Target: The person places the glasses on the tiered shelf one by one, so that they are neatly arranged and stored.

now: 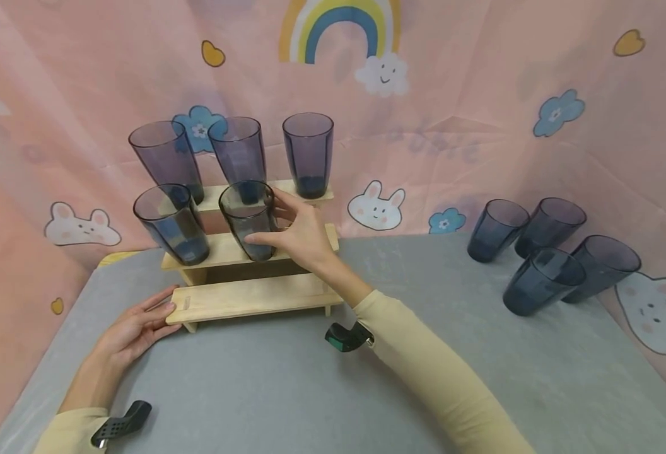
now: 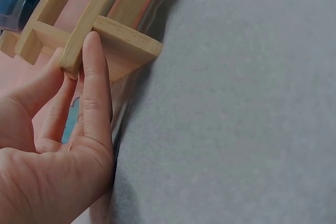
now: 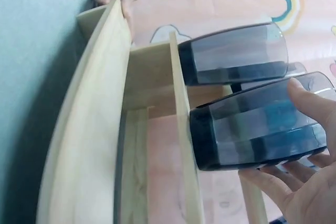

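Observation:
A three-tier wooden stand [image 1: 259,295] stands on the grey table. My right hand [image 1: 301,234] holds a dark tinted drinking glass [image 1: 248,217] between thumb and fingers. In the right wrist view, that glass's base [image 3: 203,140] meets the middle shelf board [image 3: 184,114]. To its left on the same shelf stands another glass [image 1: 173,224]. The top shelf bears a left glass [image 1: 165,151], a middle glass [image 1: 236,148] and a right glass [image 1: 308,151]. My left hand [image 1: 131,331] pinches the left end of the lowest shelf [image 2: 79,51] between thumb and fingers.
Several more tinted glasses, among them a front one [image 1: 543,280] and a back left one [image 1: 496,230], stand grouped at the table's right. A pink patterned cloth [image 1: 452,75] hangs behind. Both wrists wear black mounts, such as the right one [image 1: 347,337].

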Demonstrator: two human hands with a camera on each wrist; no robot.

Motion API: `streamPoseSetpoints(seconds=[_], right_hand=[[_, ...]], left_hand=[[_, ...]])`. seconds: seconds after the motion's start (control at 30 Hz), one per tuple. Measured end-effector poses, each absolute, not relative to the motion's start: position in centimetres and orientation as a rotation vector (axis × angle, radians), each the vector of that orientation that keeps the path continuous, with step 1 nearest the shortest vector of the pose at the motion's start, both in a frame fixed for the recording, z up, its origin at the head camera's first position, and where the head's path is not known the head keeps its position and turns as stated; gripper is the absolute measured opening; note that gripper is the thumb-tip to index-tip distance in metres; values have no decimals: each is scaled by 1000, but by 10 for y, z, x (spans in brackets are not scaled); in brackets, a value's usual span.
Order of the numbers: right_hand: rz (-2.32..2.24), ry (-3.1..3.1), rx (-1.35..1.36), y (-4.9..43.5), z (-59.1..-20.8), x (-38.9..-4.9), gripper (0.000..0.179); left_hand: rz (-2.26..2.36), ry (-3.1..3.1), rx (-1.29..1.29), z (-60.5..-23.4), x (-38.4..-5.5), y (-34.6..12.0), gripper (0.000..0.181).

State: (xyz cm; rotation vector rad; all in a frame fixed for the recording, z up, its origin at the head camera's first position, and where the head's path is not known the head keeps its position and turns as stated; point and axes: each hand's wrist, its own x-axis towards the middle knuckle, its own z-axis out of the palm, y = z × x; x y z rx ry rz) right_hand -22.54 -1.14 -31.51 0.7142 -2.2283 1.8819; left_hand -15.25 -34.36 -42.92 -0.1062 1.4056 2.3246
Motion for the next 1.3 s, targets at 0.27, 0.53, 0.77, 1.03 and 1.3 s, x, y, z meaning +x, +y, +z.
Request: streamPoseSetpoints(seconds=[0.27,0.53,0.77,1.03,1.3], right_hand=[[1893,-2284,637,-26,-312,-229,86],[1838,-2287,642,-26,-319,-230,86],[1802,-2321,699,-23,-319,-227,86],[1832,-2369,697,-4,-316,-219,83],[1716,-2334,709,32,-312,-206,74]], left_hand=[[2330,1393,-85,-430,-152,-344,40],[2343,1374,-115,-427,-151,-343,40],[2347,1358,-111,-427,-151,-341,41],[2339,1369,-92,-430,-151,-341,41],[2332,1398,-97,-429,-152,-343,42]])
